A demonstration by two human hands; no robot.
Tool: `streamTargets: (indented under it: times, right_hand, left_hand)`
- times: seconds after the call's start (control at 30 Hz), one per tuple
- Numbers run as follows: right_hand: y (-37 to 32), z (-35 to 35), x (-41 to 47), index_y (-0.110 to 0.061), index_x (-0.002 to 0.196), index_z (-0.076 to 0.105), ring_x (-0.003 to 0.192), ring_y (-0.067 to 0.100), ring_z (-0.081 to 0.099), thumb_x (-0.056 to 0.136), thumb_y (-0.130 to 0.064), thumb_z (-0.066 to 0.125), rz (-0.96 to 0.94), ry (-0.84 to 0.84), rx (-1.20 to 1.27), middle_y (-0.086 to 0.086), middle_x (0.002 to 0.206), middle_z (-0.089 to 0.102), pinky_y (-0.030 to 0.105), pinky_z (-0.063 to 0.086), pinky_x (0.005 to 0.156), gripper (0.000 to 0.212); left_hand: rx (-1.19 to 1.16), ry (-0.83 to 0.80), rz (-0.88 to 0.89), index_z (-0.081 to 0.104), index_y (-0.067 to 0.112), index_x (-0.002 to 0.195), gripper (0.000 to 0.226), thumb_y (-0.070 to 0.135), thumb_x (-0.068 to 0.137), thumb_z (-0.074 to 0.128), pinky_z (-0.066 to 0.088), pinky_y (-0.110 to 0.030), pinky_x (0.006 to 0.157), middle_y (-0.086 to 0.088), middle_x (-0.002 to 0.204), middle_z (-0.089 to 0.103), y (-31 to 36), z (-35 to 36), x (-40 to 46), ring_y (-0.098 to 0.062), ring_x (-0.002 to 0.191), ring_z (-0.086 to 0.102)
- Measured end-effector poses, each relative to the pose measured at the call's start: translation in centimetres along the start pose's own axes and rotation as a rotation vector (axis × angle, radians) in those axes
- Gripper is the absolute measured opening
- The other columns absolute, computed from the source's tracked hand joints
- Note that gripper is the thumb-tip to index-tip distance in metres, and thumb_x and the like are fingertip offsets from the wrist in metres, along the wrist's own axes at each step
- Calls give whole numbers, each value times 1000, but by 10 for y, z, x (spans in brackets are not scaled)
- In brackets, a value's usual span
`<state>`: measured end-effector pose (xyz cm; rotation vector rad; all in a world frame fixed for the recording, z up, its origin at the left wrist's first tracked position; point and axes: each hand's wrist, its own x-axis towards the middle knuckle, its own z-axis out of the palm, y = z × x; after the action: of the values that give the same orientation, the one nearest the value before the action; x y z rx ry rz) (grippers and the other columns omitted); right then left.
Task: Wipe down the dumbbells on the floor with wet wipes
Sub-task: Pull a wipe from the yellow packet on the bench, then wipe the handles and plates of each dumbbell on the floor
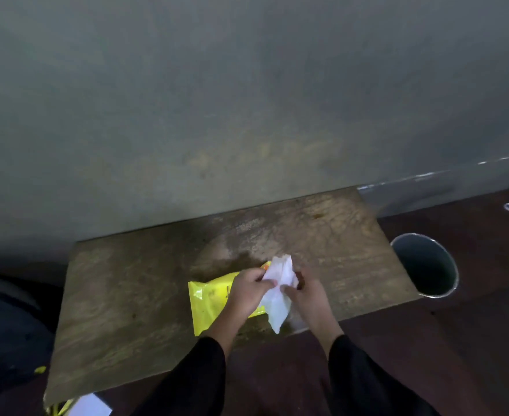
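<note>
- Both hands pinch a white wet wipe [277, 288], the left hand [248, 291] and right hand [305, 298] gripping opposite edges above the yellow wipe pack [209, 300]
- Held this way, the sheet appears to be getting unfolded for use
- Pack lies on a worn wooden table [133, 301], against the wall
- Metal bin [427, 265] stands just beside the table, likely for spent wipes
- No dumbbells are in view
</note>
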<state>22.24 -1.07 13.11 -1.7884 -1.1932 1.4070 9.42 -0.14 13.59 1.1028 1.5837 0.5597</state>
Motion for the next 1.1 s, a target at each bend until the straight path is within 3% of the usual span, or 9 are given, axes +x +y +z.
streamTargets:
  times: [0.13,0.27,0.37,0.43,0.53,0.67,0.83,0.97,1.1]
  right_hand:
    - [0,-40,-54,-14,67,54,71,20,51,85,-2,56,63,228,-69,6,67,56,23,37,56,22]
    - [27,-82,-131,-22,66,49,72,22,50,84,-6,53,203,625,-4,9,72,57,32,39,66,24]
    - [60,-106,-209,-6,78,60,77,24,48,85,-17,43,349,815,101,23,88,60,23,42,65,21]
    - [84,-111,-266,-8,76,52,79,24,46,89,-10,46,472,989,151,20,84,53,33,41,67,14]
    - [120,-104,-349,-7,66,43,72,25,45,86,-2,47,604,1199,232,12,72,47,35,36,66,21]
    - [169,-76,-445,-11,58,38,62,24,47,82,-7,48,732,1349,346,7,64,52,33,35,56,26]
    - [216,-33,-544,-11,58,37,67,26,48,83,-6,46,844,1455,360,7,68,51,31,32,55,27]
    - [252,14,-613,-17,57,34,72,26,47,83,-6,44,902,1442,342,8,72,52,31,33,62,30]
    - [275,60,-677,-11,57,32,61,23,38,82,-5,44,918,1426,429,2,59,42,32,26,53,28]
  left_hand:
    - [94,-57,120,46,24,52,34,12,75,68,29,-14,50,13,40,46,29,21,-35,3,45,44]
    - [185,-91,178,53,30,59,33,6,77,67,40,-20,65,10,64,58,41,34,-66,-9,68,56]
    - [332,-192,233,51,26,64,30,6,79,66,37,-19,64,0,75,63,44,48,-100,-17,79,58]
    - [438,-282,284,55,20,72,19,7,80,66,36,-23,69,-9,86,67,43,64,-126,-21,88,60]
    - [508,-444,389,58,10,83,8,4,82,64,33,-21,68,-9,85,62,38,99,-173,-20,89,58]
    - [621,-635,555,66,5,95,14,12,84,64,39,-23,75,-6,91,65,12,152,-250,-17,90,59]
    - [660,-792,645,67,6,93,11,11,83,64,35,-19,71,-4,89,63,-36,188,-355,-16,88,58]
    - [716,-886,644,66,4,98,16,12,85,62,34,-19,71,-3,90,59,-88,198,-430,-13,87,53]
    - [766,-985,618,64,7,98,15,14,86,61,36,-23,74,-4,92,60,-137,196,-489,-20,93,57]
